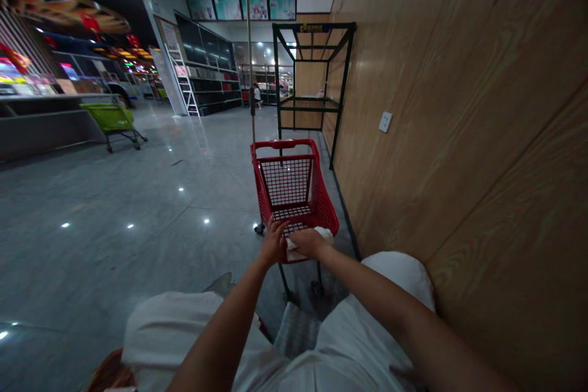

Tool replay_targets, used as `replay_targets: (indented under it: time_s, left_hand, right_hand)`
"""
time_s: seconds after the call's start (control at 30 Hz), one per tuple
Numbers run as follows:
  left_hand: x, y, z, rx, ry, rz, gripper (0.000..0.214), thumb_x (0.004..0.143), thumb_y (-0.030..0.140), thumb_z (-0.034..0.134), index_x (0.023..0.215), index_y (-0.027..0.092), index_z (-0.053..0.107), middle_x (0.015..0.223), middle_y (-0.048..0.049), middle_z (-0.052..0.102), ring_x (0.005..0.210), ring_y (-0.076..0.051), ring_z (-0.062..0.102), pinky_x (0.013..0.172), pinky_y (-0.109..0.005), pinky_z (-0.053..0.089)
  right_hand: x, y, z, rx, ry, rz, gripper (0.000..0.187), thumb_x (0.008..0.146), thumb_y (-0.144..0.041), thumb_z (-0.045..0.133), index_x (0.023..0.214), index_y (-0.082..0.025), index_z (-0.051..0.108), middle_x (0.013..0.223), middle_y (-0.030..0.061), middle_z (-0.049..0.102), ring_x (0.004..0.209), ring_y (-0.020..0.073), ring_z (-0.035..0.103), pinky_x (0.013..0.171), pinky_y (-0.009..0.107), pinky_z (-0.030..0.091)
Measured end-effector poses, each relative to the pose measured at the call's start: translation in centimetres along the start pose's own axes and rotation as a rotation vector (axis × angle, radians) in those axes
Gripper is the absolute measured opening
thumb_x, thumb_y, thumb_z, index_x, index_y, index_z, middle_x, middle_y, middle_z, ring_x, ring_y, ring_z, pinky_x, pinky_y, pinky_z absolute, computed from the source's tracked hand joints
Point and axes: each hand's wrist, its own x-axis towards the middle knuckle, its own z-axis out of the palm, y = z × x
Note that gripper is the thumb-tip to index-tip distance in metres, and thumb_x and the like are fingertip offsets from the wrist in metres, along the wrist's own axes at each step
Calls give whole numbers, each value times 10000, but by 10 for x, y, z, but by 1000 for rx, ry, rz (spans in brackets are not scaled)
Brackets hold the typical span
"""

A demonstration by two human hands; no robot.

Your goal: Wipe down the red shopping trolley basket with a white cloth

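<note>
**Red shopping cart [294,190] held at near rim, pointing forward**

Cart stands on grey tile floor [114,226], long axis straight ahead, away from the person, just beside the wood-panel wall [459,104]. Black metal rack [312,27] beyond it. Left hand [274,243]: fingers curled together over the rim. Right hand [309,243]: fingers together on a white cloth [323,234], grip unclear.

Wood-panel wall [463,104]; black metal rack [277,73]
</note>
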Motion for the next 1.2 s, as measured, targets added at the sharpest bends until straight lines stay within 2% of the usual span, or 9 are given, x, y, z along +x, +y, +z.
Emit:
replay_targets:
  time_s: [0.2, 0.27, 0.43, 0.5, 0.57, 0.73, 0.8, 1.07, 1.2]
  left_hand:
    - [3, 4, -1, -11, 0, -8, 594, 758, 76, 389, 1319, 239, 495, 1282, -68, 505, 1433, -263, 147, 1148, -553, 240]
    - [4, 7, 0, 6, 11, -1, 591, 774, 81, 393, 1339, 236, 471, 1292, -73, 504, 1436, -259, 146, 1150, -544, 248]
    - [5, 9, -2, 116, -26, -11, 491, 850, 141, 396, 1332, 193, 469, 1320, -105, 518, 1433, -265, 174, 1131, -514, 296]
    - [3, 6, -6, 161, -41, -8, 457, 882, 184, 390, 1333, 201, 464, 1335, -105, 518, 1427, -265, 198, 1113, -513, 319]
    - [0, 2, -11, 195, -62, 11, 444, 901, 210, 380, 1339, 221, 455, 1350, -95, 514, 1423, -259, 217, 1103, -517, 328]
    - [-3, -2, -20, 206, -95, -6, 443, 914, 210, 356, 1346, 230, 456, 1363, -91, 498, 1429, -261, 195, 1101, -528, 324]
    - [-1, 0, -17, 188, -81, -29, 440, 903, 199, 369, 1328, 228, 480, 1354, -86, 497, 1430, -268, 187, 1111, -524, 317]
    - [3, 10, 2, 99, -7, -34, 337, 885, 163, 364, 1122, 170, 604, 1269, -98, 520, 1424, -259, 185, 1145, -488, 298]
    - [0, 10, 2, 83, -16, -4, 320, 837, 118, 382, 1049, 173, 614, 1274, -85, 501, 1423, -263, 163, 1149, -522, 274]
  right_hand:
    - [-41, 48, 1, -57, 23, 84, 220, 901, -300, 506, 1022, -154, 620, 979, 117, 669, 910, 229, 617, 762, 313, 435]
    - [-38, 42, 2, -66, 27, 100, 242, 897, -299, 512, 1060, -146, 605, 1011, 120, 659, 929, 237, 605, 783, 326, 431]
    - [-2, -9, 10, -20, 88, 37, 266, 926, -293, 461, 1100, -129, 577, 1026, 120, 651, 944, 243, 596, 791, 347, 433]
    - [4, -17, 12, -15, 106, 20, 257, 935, -265, 437, 1097, -123, 576, 1014, 123, 652, 933, 240, 598, 783, 348, 434]
    - [-3, -8, 12, -26, 98, -3, 242, 935, -219, 419, 1090, -129, 582, 1013, 118, 653, 921, 232, 600, 776, 341, 431]
    - [-46, 51, 4, -25, 34, 53, 214, 913, -181, 454, 1044, -127, 614, 989, 114, 660, 935, 222, 600, 835, 339, 412]
    - [-50, 57, 2, -25, 23, 75, 213, 906, -193, 477, 1051, -120, 615, 1002, 123, 659, 959, 225, 595, 865, 343, 404]
    - [3, -26, 17, 3, 162, 96, 250, 934, -164, 395, 1098, -98, 572, 998, 139, 652, 928, 234, 594, 815, 362, 436]
    - [-10, -9, 24, 14, 194, 11, 239, 935, -167, 399, 1100, -140, 570, 973, 95, 656, 899, 226, 594, 797, 363, 439]
